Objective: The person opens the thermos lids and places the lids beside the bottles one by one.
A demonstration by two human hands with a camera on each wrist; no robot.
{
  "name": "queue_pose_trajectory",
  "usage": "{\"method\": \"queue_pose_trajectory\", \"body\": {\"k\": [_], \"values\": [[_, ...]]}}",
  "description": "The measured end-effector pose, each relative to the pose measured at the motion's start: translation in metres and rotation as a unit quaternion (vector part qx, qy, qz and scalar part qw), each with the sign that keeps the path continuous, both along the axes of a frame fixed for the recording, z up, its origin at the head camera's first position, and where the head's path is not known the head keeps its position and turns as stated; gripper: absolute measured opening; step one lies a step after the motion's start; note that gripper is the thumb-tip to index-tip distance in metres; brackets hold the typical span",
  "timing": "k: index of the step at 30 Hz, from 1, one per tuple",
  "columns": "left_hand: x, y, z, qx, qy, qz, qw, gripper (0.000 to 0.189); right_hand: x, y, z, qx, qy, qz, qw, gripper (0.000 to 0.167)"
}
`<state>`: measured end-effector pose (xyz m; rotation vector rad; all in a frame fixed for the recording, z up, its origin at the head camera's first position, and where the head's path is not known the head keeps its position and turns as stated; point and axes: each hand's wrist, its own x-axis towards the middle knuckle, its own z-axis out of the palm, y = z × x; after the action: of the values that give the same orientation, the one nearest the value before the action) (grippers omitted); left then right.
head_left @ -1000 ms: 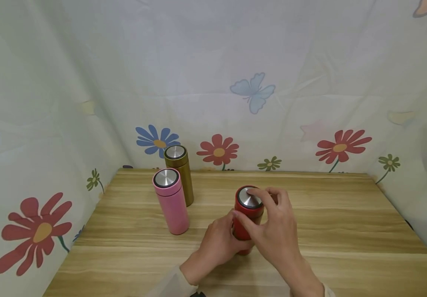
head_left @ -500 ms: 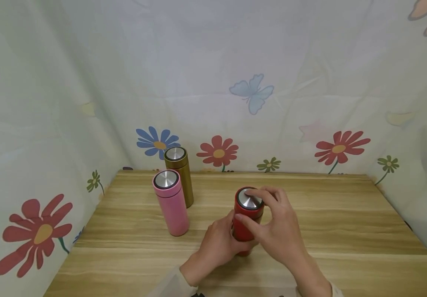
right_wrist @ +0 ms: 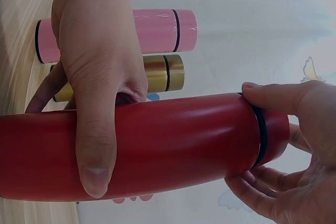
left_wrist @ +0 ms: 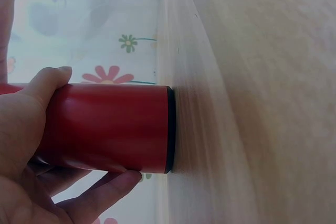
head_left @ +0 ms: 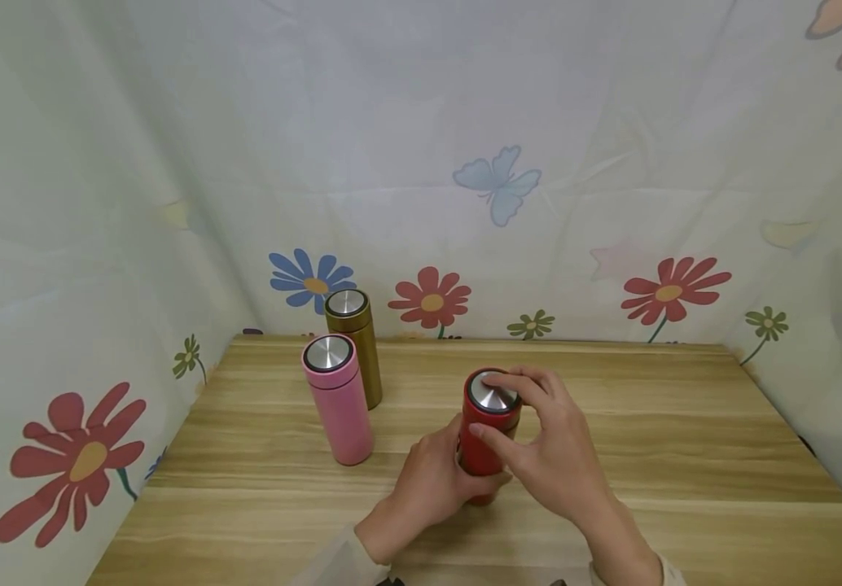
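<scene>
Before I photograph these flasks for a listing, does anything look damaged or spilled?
Nothing stands out: the pink flask and gold flask stand upright and capped, the red flask shows no visible dents, and the wood-grain tabletop shows no spill.

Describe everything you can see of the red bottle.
The red bottle is cylindrical and smooth, with a soft sheen, a black base edge, a black ring beneath its fitted red cap, and a metal-looking disc on top. It stands about upright on the wood-grain table. The left hand grips it lower down; the right hand holds the cap end.
</scene>
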<state>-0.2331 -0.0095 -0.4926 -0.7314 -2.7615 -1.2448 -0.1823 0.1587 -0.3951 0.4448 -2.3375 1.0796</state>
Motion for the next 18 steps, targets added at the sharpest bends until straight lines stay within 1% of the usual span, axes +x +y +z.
{"method": "queue_pose_trajectory", "body": {"k": [11,18], "values": [[0.0002,0.0002,0.0005,-0.003,0.000,-0.001,1.0000,0.071,-0.0002,-0.0006,0.0003,0.003,-0.008,0.001,1.0000,0.057],[-0.0009,0.0010,0.0007,-0.014,-0.004,-0.003,0.9999,0.072,-0.0007,-0.0020,0.0005,-0.001,-0.012,0.003,0.9999,0.062]]}}
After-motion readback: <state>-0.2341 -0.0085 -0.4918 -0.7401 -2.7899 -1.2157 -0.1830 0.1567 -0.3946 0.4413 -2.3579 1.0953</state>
